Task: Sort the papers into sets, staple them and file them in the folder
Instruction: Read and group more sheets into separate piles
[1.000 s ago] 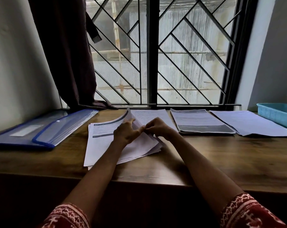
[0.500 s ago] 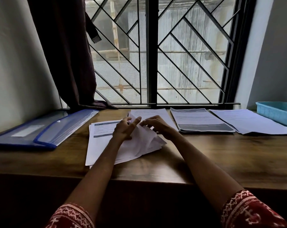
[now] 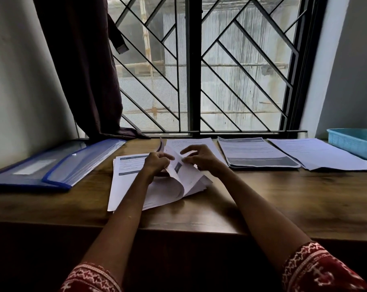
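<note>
A translucent folder (image 3: pixel 52 165) with blue edging is laid flat on the wooden desk (image 3: pixel 283 197), at the far left of the central paper stack (image 3: pixel 132 182). A pale label strip is seen on its cover; no writing on it can be read.

The central paper stack is made up of white printed sheets, loosely fanned. A dark header bar and dark form bands are printed on its top page; the text is too small to be read. One lifted sheet (image 3: pixel 178 165) is curled upward from the stack. It is pinched by the left hand (image 3: pixel 157 163), with fingers curled round its edge. The same sheet is touched by the right hand (image 3: pixel 201 159), fingers bent; whether it is gripped cannot be told.

Behind the stack, one further sheet pile (image 3: pixel 191 144) is laid. To the right of the stack, two more piles are placed: a dark-banded set (image 3: pixel 258 152) and a plain white set (image 3: pixel 317 154). Four piles are counted in all. At the far right, one light blue basket (image 3: pixel 355 142) is positioned.
</note>
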Motion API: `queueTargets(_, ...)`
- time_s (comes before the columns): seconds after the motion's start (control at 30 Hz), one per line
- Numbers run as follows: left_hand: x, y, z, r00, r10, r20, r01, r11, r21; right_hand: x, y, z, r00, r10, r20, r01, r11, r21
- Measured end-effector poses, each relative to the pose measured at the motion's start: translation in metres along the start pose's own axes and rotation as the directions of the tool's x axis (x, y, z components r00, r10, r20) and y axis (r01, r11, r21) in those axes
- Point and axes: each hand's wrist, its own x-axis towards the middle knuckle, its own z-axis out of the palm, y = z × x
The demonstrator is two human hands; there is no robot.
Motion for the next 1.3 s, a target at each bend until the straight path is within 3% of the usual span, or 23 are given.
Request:
queueTargets(0.07, 0.001, 0.001, 0.001, 0.999, -0.029, -0.029, 0.028, 0.998, -0.056, 0.000, -0.002, 0.000, 1.000, -0.017, 0.026, 0.016, 0.999, 0.049)
queueTargets(0.13, 0.003, 0.001, 0.000, 0.995, -0.066, -0.073, 0.060, 0.995, -0.075, -0.003, -0.005, 0.001, 0.989, -0.058, 0.139, 0.039, 0.990, 0.137)
queueTargets(0.23, 0.003, -0.001, -0.002, 0.999, -0.036, -0.024, 0.036, 0.999, -0.030, 0.000, -0.006, 0.005, 0.978, -0.055, 0.200, 0.028, 0.990, 0.137)
queueTargets(0.3, 0.004, -0.002, -0.004, 0.999, -0.036, 0.013, 0.036, 0.999, -0.023, 0.006, 0.000, 0.005, 0.998, 0.037, 0.053, -0.036, 0.999, -0.020)
queueTargets(0.37, 0.002, -0.001, -0.006, 1.000, -0.021, 0.016, 0.021, 0.998, -0.059, 0.013, 0.015, -0.002, 0.987, 0.060, -0.149, -0.106, 0.940, -0.325)
queueTargets(0.43, 0.003, 0.001, -0.008, 1.000, -0.019, 0.009, 0.020, 0.995, -0.097, 0.015, 0.025, -0.009, 0.982, 0.061, -0.180, -0.141, 0.870, -0.473)
queueTargets(0.6, -0.002, 0.003, -0.006, 1.000, -0.005, -0.003, 0.005, 0.996, 0.084, 0.012, 0.014, -0.001, 0.997, 0.050, -0.060, -0.066, 0.950, -0.306)
queueTargets(0.73, 0.003, -0.001, -0.006, 0.997, -0.051, -0.062, 0.057, 0.993, 0.099, 0.004, 0.002, 0.001, 0.999, 0.052, -0.001, -0.052, 0.994, -0.092)
queueTargets(0.87, 0.001, 0.002, -0.004, 0.996, -0.040, -0.077, 0.048, 0.994, 0.096, -0.001, -0.006, 0.003, 0.984, -0.053, 0.172, 0.032, 0.992, 0.125)
queueTargets(1.0, 0.006, -0.004, -0.007, 0.997, -0.047, -0.060, 0.053, 0.994, 0.100, 0.001, -0.005, 0.008, 0.972, -0.016, 0.236, -0.002, 0.997, 0.078)
queueTargets(1.1, 0.008, -0.007, -0.009, 0.997, -0.052, -0.052, 0.056, 0.995, 0.082, 0.004, -0.001, 0.005, 0.993, 0.027, 0.113, -0.036, 0.996, 0.076)
queueTargets(1.2, 0.011, -0.007, -0.008, 0.995, -0.065, -0.079, 0.072, 0.994, 0.085, 0.006, 0.004, 0.001, 0.994, 0.105, -0.030, -0.106, 0.994, -0.038)
queueTargets(1.3, 0.013, -0.007, -0.007, 0.993, -0.074, -0.097, 0.082, 0.993, 0.081, 0.005, 0.008, -0.001, 0.987, 0.160, -0.031, -0.163, 0.966, -0.202)
